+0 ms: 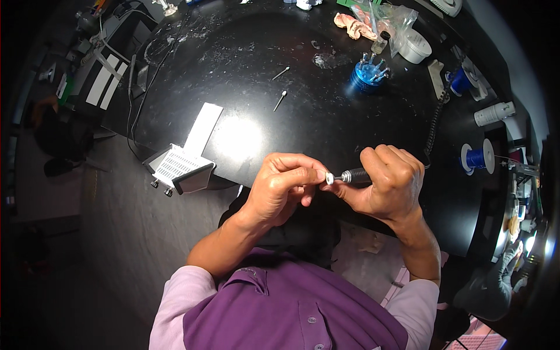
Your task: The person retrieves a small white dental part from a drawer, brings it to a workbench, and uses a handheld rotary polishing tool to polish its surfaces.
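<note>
Over the near edge of the black table, my right hand [389, 182] is wrapped round a rotary handpiece [353, 176], its thin metal tip pointing left. My left hand [279, 185] is closed, with thumb and forefinger pinching a small white piece [330, 178] at that tip. The piece is too small to name, and whether the tip touches it I cannot tell. Beyond my hands lie two thin rotary burs, one white-headed bur [280, 100] and another bur [281, 73] farther off.
Left of my hands, a white slotted suction nozzle [181, 169] with a flat white plate stands at the table edge. A blue bur stand [367, 77], plastic bags [399, 26] and a round white tub [415, 46] are far right. Blue wire spools [479, 157] and a coiled cord [433, 125] line the right side.
</note>
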{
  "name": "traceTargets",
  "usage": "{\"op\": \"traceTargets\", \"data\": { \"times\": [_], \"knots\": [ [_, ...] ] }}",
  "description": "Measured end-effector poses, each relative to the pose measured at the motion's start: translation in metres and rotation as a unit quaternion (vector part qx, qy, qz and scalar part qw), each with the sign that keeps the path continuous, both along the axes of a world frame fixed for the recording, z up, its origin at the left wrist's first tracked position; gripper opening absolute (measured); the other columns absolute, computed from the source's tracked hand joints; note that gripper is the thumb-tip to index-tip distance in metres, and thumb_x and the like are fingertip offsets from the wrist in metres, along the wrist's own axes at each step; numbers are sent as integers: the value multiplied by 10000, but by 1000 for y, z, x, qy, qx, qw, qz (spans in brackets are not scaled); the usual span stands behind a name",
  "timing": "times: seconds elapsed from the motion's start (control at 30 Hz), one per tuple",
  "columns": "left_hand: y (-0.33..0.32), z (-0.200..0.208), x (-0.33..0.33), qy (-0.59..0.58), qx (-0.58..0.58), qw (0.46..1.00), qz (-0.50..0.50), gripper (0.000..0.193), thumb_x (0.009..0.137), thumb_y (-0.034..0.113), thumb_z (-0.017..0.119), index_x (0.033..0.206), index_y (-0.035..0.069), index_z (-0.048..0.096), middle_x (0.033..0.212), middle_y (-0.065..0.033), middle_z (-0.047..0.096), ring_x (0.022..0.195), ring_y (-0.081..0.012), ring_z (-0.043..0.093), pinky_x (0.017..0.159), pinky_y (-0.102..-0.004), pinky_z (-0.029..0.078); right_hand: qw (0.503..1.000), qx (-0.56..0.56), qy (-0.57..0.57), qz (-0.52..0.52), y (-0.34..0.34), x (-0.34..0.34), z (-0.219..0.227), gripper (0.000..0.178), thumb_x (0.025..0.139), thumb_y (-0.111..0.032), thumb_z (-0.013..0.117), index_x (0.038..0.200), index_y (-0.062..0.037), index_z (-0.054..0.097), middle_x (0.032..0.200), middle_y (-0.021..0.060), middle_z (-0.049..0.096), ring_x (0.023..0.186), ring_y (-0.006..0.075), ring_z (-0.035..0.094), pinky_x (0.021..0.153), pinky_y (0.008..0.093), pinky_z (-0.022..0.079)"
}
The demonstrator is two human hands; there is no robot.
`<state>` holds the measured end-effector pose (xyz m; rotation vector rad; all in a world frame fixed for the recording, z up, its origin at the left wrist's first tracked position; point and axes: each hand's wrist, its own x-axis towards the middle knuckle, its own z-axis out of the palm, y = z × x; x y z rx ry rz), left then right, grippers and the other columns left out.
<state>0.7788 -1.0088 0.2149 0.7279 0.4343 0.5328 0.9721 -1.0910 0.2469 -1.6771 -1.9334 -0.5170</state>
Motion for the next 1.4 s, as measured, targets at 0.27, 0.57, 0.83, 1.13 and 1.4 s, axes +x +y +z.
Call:
{"op": "traceTargets", "data": {
  "times": [0.27,0.57,0.83,1.13,1.4],
  "knots": [
    [-1,1,1,39,-2,999,12,104,845,58,650,842,-17,722,818,-153,712,492,-103,525,490,-220,425,995,-8,71,66,-2,7,4,577,735,-561,803,610,-74,520,525,39,431,418,200,469,416,329,362],
    [-5,-1,4,24,18,1000,9,83,880,33,703,922,-34,731,783,-74,684,577,-92,584,515,-204,439,957,-6,173,231,-4,5,6,287,691,-46,829,962,-4,745,548,31,523,422,150,486,421,298,324],
    [-4,2,4,33,59,997,-26,69,871,10,712,918,-36,729,754,-71,676,574,-90,582,495,-205,416,934,-48,224,274,-4,9,0,223,728,-34,815,936,-7,740,611,52,622,443,152,543,423,291,351],
    [1,-4,1,20,46,997,-55,109,844,48,668,895,-27,729,688,-48,645,530,-69,494,469,-226,354,949,-38,245,197,-5,2,6,334,755,-312,847,842,-22,703,552,52,539,433,198,529,434,319,393],
    [4,-12,0,19,19,998,-56,139,830,77,615,863,-2,724,641,-22,597,495,-56,425,449,-228,298,993,-62,88,57,-6,8,6,758,647,-745,780,575,-62,458,509,29,381,403,197,431,403,334,335]
  ]
}}
